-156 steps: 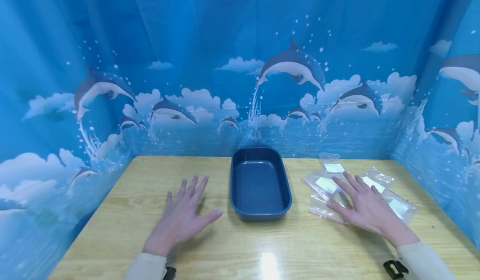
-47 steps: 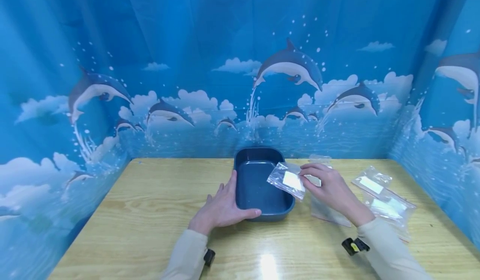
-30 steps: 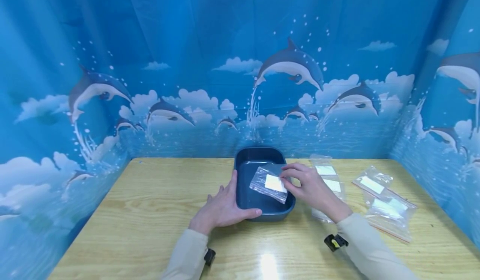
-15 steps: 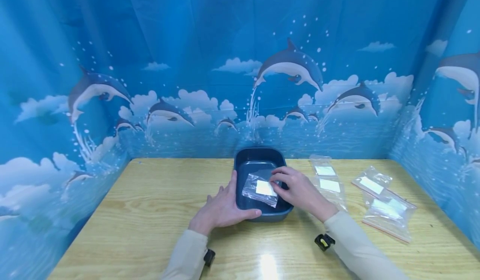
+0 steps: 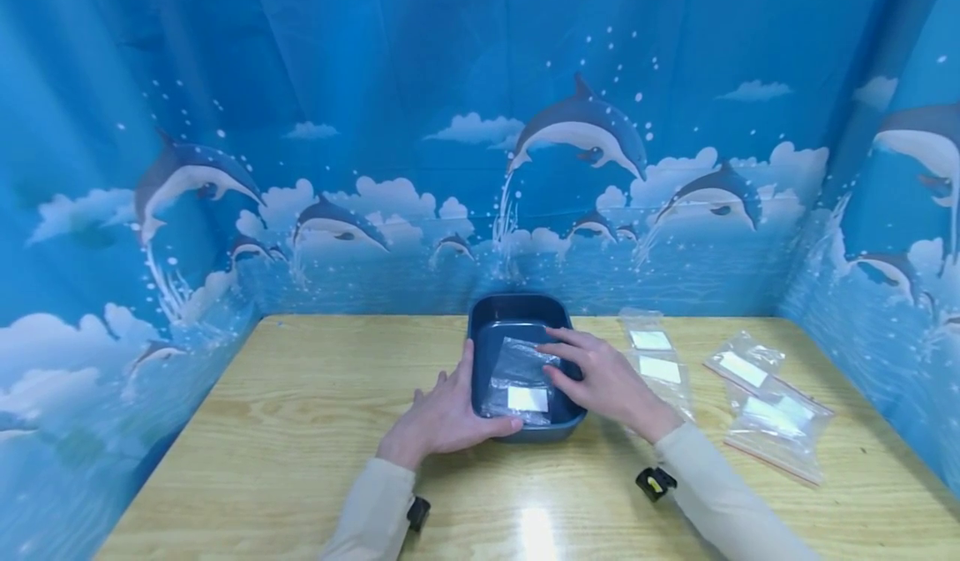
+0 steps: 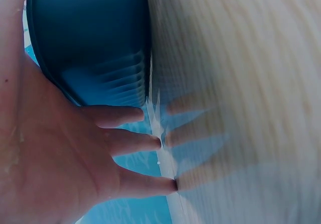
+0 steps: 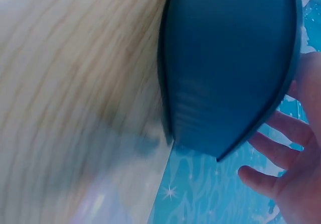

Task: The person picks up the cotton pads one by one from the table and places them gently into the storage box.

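A dark blue tray (image 5: 519,306) stands on the wooden table near its back edge. Inside it lies a clear zip bag (image 5: 517,365) with a white label toward the near end. My left hand (image 5: 442,423) rests against the tray's near left corner, thumb along the near rim, fingers straight beside the left wall. Over the right rim reaches my right hand (image 5: 600,375), its fingers spread apart above the bag and pinching nothing. The left wrist view shows the straight fingers of the left hand (image 6: 55,153) beside the tray (image 6: 95,33). In the right wrist view the bag is hidden behind the tray wall (image 7: 230,68).
Right of the tray lie two overlapping labelled bags (image 5: 660,371). Farther right is another group of clear bags (image 5: 776,428) with white labels. A blue dolphin-print curtain (image 5: 420,127) surrounds the table (image 5: 315,428) at the back and sides.
My right hand has carried the zip bag leftward into the tray and let it go, fingers now spread. The left hand, earlier off to the left, came to the tray and has stayed there.
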Demonstrator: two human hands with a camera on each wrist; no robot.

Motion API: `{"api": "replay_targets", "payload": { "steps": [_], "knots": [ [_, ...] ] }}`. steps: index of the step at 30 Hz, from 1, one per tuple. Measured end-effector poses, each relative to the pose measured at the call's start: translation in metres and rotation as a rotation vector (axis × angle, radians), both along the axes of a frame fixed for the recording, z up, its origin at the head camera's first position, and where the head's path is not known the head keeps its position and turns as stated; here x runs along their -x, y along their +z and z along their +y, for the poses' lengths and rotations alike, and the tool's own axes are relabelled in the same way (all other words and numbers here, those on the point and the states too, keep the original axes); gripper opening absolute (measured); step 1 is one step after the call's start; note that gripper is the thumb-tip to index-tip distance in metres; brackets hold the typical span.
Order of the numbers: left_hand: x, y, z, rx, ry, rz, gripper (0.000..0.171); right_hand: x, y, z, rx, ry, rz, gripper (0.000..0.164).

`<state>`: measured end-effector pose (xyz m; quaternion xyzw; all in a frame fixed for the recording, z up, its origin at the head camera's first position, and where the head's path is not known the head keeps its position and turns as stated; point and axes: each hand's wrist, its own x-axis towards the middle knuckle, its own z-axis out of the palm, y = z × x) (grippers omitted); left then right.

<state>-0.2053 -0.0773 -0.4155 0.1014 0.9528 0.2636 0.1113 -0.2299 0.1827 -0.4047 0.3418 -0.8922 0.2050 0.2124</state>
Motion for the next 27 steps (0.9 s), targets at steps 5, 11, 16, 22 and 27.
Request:
{"api": "replay_targets", "payload": {
  "steps": [5, 11, 16, 22, 27],
  "knots": [
    [0.000, 0.000, 0.000, 0.001, 0.004, 0.004, 0.136, -0.007, 0.003, 0.013, -0.003, -0.053, -0.007, 0.039],
    [-0.001, 0.000, 0.000, -0.007, -0.002, 0.009, 0.137, -0.014, 0.005, 0.030, -0.055, -0.139, -0.008, 0.058],
    [0.000, 0.001, -0.001, -0.007, -0.006, 0.013, 0.138, -0.022, 0.009, 0.042, -0.141, -0.237, -0.054, 0.070],
    [0.000, 0.001, -0.001, -0.007, -0.005, 0.014, 0.139, -0.027, 0.011, 0.055, -0.248, -0.343, -0.090, 0.080],
    [-0.001, 0.001, -0.001, -0.024, -0.008, 0.008, 0.138, -0.033, 0.008, 0.069, -0.285, -0.397, -0.105, 0.083]
  ]
}}
